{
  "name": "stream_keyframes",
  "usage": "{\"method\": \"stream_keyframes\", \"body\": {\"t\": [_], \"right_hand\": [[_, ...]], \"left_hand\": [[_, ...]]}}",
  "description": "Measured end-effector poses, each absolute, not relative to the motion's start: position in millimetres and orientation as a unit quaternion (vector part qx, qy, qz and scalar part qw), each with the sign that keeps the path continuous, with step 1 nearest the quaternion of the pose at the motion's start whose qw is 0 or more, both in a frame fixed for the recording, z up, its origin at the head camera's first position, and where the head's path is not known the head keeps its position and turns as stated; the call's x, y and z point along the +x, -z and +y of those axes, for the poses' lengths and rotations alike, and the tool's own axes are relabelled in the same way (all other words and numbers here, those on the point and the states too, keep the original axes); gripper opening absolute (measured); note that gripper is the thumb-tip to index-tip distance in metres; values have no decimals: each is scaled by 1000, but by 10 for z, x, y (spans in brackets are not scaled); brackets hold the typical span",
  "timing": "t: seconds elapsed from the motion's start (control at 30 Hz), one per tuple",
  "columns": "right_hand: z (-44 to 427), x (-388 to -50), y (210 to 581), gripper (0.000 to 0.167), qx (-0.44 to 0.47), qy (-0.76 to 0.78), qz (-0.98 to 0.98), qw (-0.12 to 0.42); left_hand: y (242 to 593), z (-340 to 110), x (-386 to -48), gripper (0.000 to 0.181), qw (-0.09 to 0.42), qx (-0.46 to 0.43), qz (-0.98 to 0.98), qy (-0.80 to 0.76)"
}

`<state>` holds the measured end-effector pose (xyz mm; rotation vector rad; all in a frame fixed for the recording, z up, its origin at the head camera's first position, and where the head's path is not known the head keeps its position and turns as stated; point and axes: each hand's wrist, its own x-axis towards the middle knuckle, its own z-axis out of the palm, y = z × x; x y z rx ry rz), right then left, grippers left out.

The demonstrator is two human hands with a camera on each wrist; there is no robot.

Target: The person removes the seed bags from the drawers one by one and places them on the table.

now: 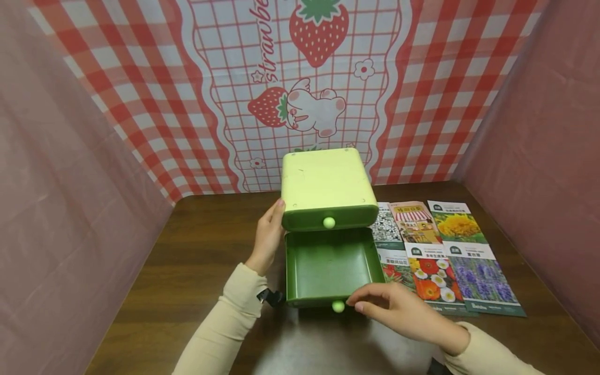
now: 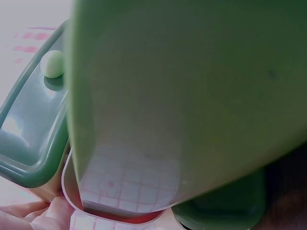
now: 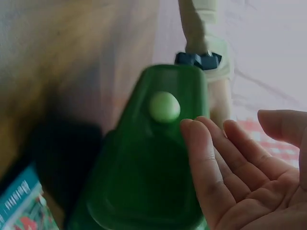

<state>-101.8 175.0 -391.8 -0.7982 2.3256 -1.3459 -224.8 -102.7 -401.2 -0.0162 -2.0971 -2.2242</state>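
A small cabinet (image 1: 328, 177) with a pale yellow-green shell stands on the table. Its upper green drawer (image 1: 307, 220) is closed, with a round light-green knob (image 1: 329, 223). Below it a green drawer (image 1: 333, 263) is pulled out and holds nothing visible. My left hand (image 1: 269, 234) rests against the cabinet's left side; in the left wrist view its fingers (image 2: 48, 215) lie beside the shell. My right hand (image 1: 403, 312) is at the pulled-out drawer's front, fingertips beside its knob (image 3: 164, 106). The thumb stands apart from the fingers, and nothing is gripped.
Several flower seed packets (image 1: 440, 271) lie in rows on the dark wood table (image 1: 215, 229), right of the cabinet. A red-and-white checked cloth (image 1: 140, 94) with strawberries hangs behind. Pink cloth (image 1: 70, 208) walls in both sides.
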Motion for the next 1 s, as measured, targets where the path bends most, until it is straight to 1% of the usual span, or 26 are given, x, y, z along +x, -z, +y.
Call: {"method": "stream_keyframes", "body": {"t": [0.1, 0.33, 0.53, 0.7, 0.87, 1.0], "right_hand": [[1703, -994, 3998, 26, -286, 460, 823, 170], [1626, -970, 4231, 30, -272, 471, 811, 215], [1596, -995, 4396, 35, -267, 458, 823, 201], [1566, -1017, 4487, 35, -261, 488, 806, 210], [1486, -1013, 4579, 37, -220, 559, 765, 231], [1427, -998, 4627, 39, -180, 586, 756, 229]], "left_hand": [[4016, -1026, -2245, 60, 44, -3, -688, 725], [4038, -1021, -2257, 62, 52, -2, -691, 721], [4039, -1022, -2259, 61, 53, -5, -689, 723], [4033, -1017, -2254, 61, 51, -7, -687, 725], [4044, -1019, -2264, 62, 50, -8, -683, 729], [4041, -1018, -2261, 62, 54, -5, -688, 724]]}}
